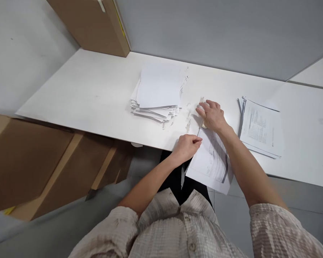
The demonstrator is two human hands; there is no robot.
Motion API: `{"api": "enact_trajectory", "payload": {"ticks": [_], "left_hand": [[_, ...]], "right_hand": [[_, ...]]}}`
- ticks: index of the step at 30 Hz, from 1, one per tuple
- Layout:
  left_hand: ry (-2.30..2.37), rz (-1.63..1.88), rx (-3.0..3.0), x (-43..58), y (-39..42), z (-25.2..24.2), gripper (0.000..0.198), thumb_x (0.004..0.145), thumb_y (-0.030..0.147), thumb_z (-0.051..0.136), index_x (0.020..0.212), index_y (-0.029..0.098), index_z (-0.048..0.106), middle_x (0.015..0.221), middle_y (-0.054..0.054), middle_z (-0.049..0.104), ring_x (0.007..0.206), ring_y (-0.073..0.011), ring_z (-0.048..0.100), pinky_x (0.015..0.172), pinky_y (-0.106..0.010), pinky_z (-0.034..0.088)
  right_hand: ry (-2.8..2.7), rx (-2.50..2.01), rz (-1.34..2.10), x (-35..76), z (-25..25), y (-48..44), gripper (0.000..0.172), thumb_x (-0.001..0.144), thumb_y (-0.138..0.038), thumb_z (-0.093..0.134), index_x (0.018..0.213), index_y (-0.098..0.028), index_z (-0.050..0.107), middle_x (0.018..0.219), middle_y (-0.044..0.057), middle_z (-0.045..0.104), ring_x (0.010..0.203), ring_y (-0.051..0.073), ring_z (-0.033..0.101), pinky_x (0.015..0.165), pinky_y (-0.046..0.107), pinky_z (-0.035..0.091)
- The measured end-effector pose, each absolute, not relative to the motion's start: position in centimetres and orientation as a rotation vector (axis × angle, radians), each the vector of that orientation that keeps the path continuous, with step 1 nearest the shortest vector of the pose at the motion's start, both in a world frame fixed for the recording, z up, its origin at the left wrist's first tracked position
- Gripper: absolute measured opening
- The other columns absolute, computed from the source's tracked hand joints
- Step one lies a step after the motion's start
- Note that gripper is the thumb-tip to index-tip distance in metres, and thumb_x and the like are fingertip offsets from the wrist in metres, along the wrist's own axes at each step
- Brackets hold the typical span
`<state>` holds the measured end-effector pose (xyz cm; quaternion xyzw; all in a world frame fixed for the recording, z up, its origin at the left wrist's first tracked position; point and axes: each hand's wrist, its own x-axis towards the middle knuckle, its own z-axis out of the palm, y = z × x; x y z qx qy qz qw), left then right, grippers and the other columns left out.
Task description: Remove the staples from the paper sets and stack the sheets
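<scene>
A printed sheet of paper (211, 157) lies at the table's front edge, its lower part hanging over. My left hand (187, 147) is closed in a pinch at the sheet's upper left edge. Just beyond the sheet's top, my right hand (212, 115) curves down over a small pale object (204, 124). Palm and fingers cover most of that object, so its kind does not show. To the left sits an uneven stack of papers (160, 87) with a blank side up. A second, thinner pile of printed sheets (261, 125) rests to the right.
The white table (97, 96) has grey worn patches between the stack and my right hand. A grey partition (218, 36) runs along its back. One brown cardboard box (97, 28) stands at the back left corner. More brown boxes (24, 161) are below the table's left front edge.
</scene>
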<state>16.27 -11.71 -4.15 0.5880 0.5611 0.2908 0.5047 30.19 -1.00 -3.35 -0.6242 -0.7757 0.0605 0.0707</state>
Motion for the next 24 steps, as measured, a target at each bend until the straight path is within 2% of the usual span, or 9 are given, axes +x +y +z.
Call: {"api": "enact_trajectory", "payload": {"ticks": [8,17,21,24], "left_hand": [[1.372,0.697,1.44,16.4,-11.6,-4.5,0.022,0.078,0.021,0.056,0.093,0.018,0.072,0.083,-0.003,0.073,0.073,-0.0139,0.065,0.07,-0.026,0.051],[1.359,0.756,1.446,16.4,-11.8,-4.4,0.021,0.077,0.019,0.057,0.092,0.017,0.072,0.091,-0.005,0.073,0.084,-0.0162,0.066,0.079,-0.028,0.052],[1.317,0.77,1.423,16.0,-12.1,-4.6,0.022,0.078,0.021,0.057,0.094,0.017,0.072,0.093,-0.005,0.073,0.086,-0.0165,0.066,0.081,-0.028,0.052],[1.228,0.812,1.41,15.4,-12.5,-4.8,0.023,0.079,0.024,0.058,0.096,0.018,0.071,0.097,-0.005,0.072,0.09,-0.0162,0.066,0.083,-0.027,0.051]], "right_hand": [[-2.379,-1.913,-0.05,29.7,-3.6,-1.2,0.055,0.093,-0.054,0.019,0.13,-0.025,0.048,0.145,0.012,0.032,0.132,0.035,0.022,0.097,0.057,0.028],[-2.285,-1.861,0.147,30.3,-2.2,-0.5,0.061,0.089,-0.059,0.026,0.13,-0.02,0.048,0.142,0.018,0.036,0.128,0.038,0.029,0.094,0.059,0.032],[-1.987,-1.722,0.229,31.9,0.2,-2.2,0.056,0.092,-0.052,0.021,0.124,-0.018,0.053,0.13,0.016,0.05,0.124,0.03,0.039,0.097,0.05,0.034],[-1.735,-1.723,0.303,34.3,1.6,-6.8,0.051,0.091,-0.054,0.027,0.107,-0.019,0.06,0.108,0.012,0.063,0.101,0.025,0.057,0.086,0.041,0.043]]}}
